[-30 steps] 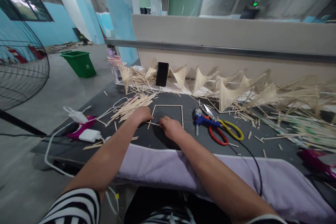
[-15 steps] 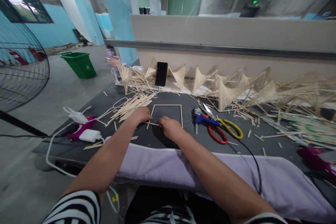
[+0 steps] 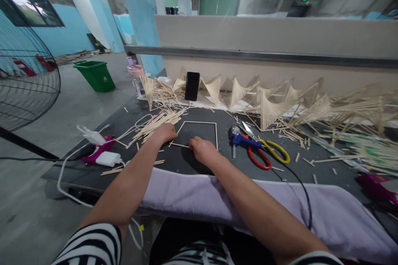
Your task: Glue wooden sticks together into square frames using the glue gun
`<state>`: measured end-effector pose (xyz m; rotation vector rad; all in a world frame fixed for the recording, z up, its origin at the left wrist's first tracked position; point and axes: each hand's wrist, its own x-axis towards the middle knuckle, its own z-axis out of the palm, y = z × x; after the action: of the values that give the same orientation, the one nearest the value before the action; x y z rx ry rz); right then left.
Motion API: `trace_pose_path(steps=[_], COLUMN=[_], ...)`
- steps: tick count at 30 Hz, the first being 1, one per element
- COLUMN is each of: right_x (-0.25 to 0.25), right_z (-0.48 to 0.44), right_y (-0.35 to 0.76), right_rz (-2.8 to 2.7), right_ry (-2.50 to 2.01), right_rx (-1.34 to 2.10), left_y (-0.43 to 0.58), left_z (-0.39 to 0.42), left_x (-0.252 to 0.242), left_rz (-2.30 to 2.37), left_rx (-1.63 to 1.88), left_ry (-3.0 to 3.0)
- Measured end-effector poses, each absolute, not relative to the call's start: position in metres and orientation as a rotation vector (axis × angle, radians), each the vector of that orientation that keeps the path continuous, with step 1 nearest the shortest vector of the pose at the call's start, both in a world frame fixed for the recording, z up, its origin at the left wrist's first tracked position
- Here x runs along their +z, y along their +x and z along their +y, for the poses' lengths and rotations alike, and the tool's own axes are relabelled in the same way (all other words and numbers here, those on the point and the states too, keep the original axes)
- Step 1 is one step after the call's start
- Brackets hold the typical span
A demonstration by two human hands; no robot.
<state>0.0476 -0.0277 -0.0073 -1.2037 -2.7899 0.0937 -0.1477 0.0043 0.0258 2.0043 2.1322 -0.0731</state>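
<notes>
Thin wooden sticks form a four-sided frame (image 3: 200,122) flat on the dark tabletop. My left hand (image 3: 167,132) pinches the frame's left stick (image 3: 180,128), near the lower left corner. At the near side, my right hand (image 3: 200,147) has its fingers closed on the front stick (image 3: 180,145); the hand hides that stick's right part. Beside my left hand lies a loose pile of sticks (image 3: 155,126). To the right of the frame are a blue glue gun (image 3: 244,140) and scissors (image 3: 273,151) with red and yellow handles.
A black phone (image 3: 192,86) stands upright at the back among fan-shaped stick structures (image 3: 241,91). A magenta power strip (image 3: 98,151) with white plugs and cables sits at the left. Lilac cloth (image 3: 189,192) covers the near edge. A green bin (image 3: 95,76) and a fan guard (image 3: 27,74) are left.
The frame's left stick has swung outward at its near end, with my left hand shifting slightly left. My right hand stays at the front stick. The view has shifted a little.
</notes>
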Motion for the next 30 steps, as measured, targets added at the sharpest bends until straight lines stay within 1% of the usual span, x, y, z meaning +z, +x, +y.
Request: trace_pose_path(steps=[6,24,30], right_x=[-0.002,-0.006,-0.006], right_z=[-0.029,-0.026,-0.026], right_y=[0.049,0.049,0.050], right_rz=[-2.806,-2.774,-2.770], right_ry=[-1.203,-1.171,-1.194], right_rx=[0.118,0.118,0.104], left_y=[-0.149,-0.149,-0.150], left_z=[0.004,0.016,0.011], left_x=[0.022,0.020,0.024], left_rz=[2.169,2.208,2.135], left_rx=[-0.026,-0.027,0.000], left_ry=[2.018,2.011,1.927])
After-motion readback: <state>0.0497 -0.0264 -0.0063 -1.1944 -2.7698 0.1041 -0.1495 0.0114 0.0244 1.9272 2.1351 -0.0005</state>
